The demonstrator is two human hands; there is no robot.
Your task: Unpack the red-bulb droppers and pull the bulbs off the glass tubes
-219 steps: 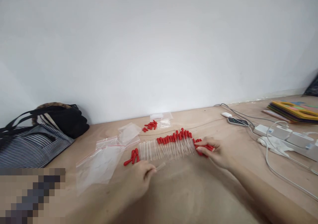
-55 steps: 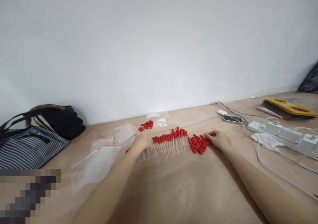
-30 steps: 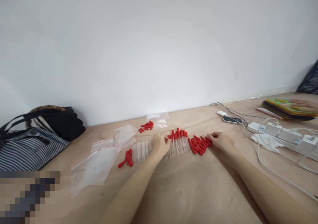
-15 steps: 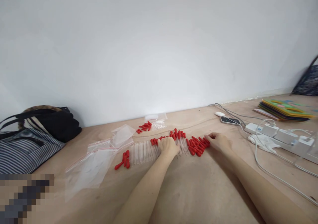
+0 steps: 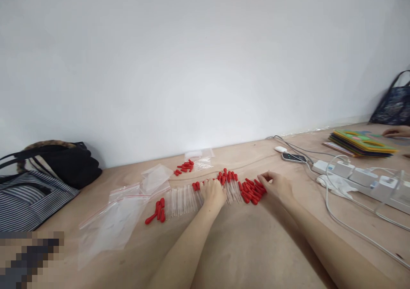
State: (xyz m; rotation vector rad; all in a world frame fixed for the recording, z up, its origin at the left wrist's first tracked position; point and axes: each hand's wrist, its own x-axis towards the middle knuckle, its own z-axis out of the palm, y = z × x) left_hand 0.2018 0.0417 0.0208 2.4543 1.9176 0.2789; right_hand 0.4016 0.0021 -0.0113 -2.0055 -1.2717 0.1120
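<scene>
A row of clear glass dropper tubes (image 5: pixel 182 201) lies on the table, and several on the right part carry red rubber bulbs (image 5: pixel 228 176). My left hand (image 5: pixel 213 194) is curled over the middle of this row, fingertips down among the bulbs; what it grips is hidden. At the right end of a pile of loose red bulbs (image 5: pixel 251 191), my right hand (image 5: pixel 276 185) has thumb and forefinger closed on a bulb. Several larger red bulbs (image 5: pixel 158 211) lie left of the tubes. A small group of red bulbs (image 5: pixel 185 167) sits farther back.
Clear zip bags (image 5: pixel 112 220) lie at the left, another clear bag (image 5: pixel 200 157) at the back. A striped bag (image 5: pixel 32 199) stands far left. On the right are a phone-like device (image 5: pixel 294 157), a power strip (image 5: pixel 361 178) with cables, stacked colourful boards (image 5: pixel 361 144) and another person's hand (image 5: pixel 397 131).
My left hand has shifted slightly over the row, its fingers a little less bunched. My right hand stays at the bulb pile. Another person's hand has appeared at the far right.
</scene>
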